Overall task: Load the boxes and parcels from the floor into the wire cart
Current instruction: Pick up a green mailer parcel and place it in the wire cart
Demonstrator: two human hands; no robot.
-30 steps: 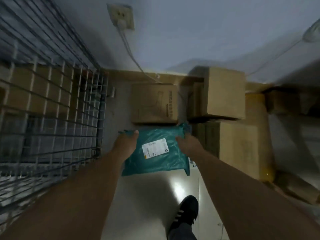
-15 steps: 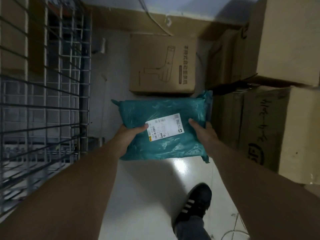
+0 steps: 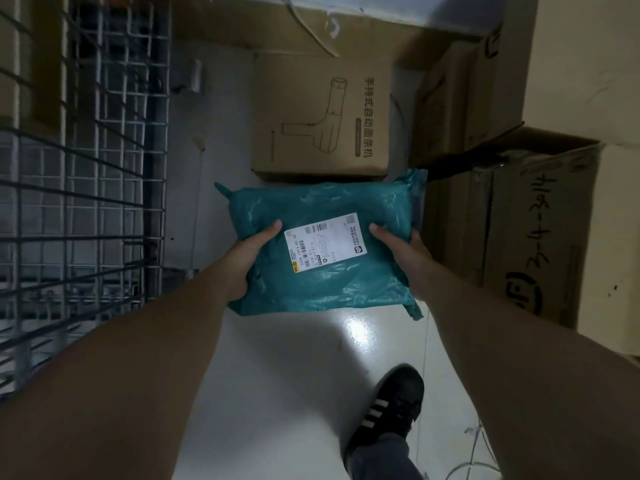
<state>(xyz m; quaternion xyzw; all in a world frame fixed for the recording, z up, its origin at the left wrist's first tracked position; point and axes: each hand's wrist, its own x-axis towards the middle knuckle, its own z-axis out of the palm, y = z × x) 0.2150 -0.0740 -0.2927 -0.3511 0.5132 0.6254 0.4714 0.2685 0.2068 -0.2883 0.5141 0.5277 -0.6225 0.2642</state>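
A teal plastic parcel with a white shipping label hangs above the floor between my hands. My left hand grips its left edge, thumb on top. My right hand grips its right edge the same way. The wire cart stands at the left, its mesh wall just left of the parcel, with cardboard boxes showing through the mesh. A brown box printed with a line drawing lies on the floor just beyond the parcel.
Stacked cardboard boxes fill the right side, close to my right hand. A cable runs down the back wall. My black shoe stands on the glossy white floor below the parcel.
Both hands have lifted the teal parcel off the floor and drawn it toward me. My grip shifted from the far corners to the sides, and the view tilted downward.
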